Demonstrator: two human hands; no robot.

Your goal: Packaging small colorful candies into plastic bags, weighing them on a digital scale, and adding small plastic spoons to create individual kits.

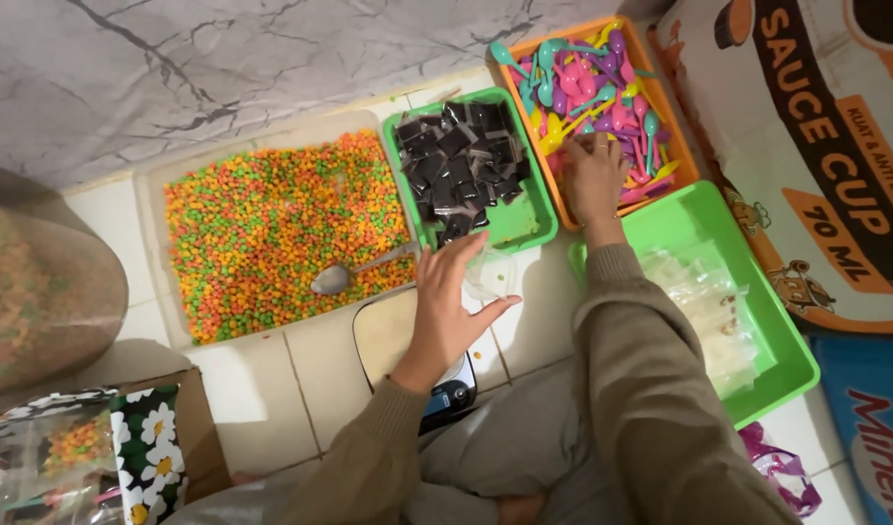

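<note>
Olive-brown knit sleeves w/ ribbed cuffs – grey trousers, bare hands

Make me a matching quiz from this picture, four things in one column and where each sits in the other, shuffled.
Things:
1. Plastic spoons
2. Black packets
3. Metal spoon
4. Clear bags

Places:
A. In the big green tray by the right arm
B. On the coloured pellets in the clear tub
C. In the orange tray, under the right hand
D. In the small green tray, beyond the left hand

Pairs: 1-C, 2-D, 3-B, 4-A
</note>
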